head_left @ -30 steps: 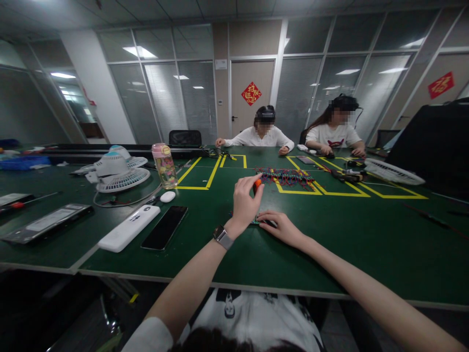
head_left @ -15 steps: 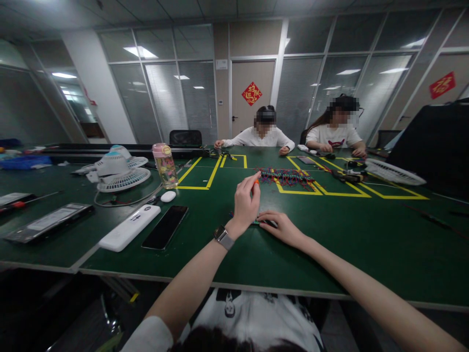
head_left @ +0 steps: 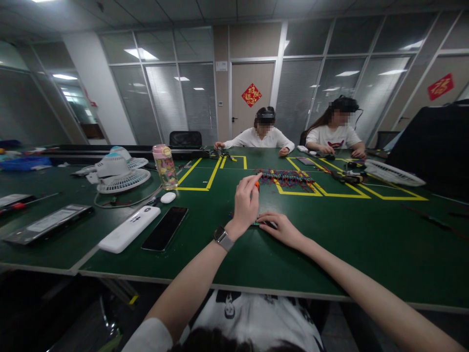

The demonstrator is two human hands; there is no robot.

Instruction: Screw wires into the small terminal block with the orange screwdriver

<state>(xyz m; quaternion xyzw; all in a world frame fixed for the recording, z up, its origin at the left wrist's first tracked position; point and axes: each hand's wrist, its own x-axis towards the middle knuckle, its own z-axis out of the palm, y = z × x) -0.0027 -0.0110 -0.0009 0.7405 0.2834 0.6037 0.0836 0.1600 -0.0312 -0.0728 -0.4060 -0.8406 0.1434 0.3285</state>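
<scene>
My left hand (head_left: 245, 201), with a watch on its wrist, is raised over the table with its fingers closed around an orange-handled tool (head_left: 257, 185). Most of that tool is hidden behind the hand, so its kind does not show. Low on the table beside it, my right hand (head_left: 281, 229) presses its fingertips on a small green circuit board (head_left: 255, 224). Only a sliver of this board can be seen between the two hands. Beyond my fingers lies a row of green boards with red and blue wires (head_left: 289, 178).
To my left are a black phone (head_left: 165, 229), a white power bank (head_left: 130, 229), a white earbud case (head_left: 168, 197), a bottle (head_left: 164, 166) and white fans (head_left: 122, 178). Yellow tape (head_left: 300, 192) marks the green table. Two people sit across, and a dark bulky object (head_left: 432, 151) stands at right.
My left hand has turned very slightly, and a bit more of the orange handle shows. My right hand stays in place on the board.
</scene>
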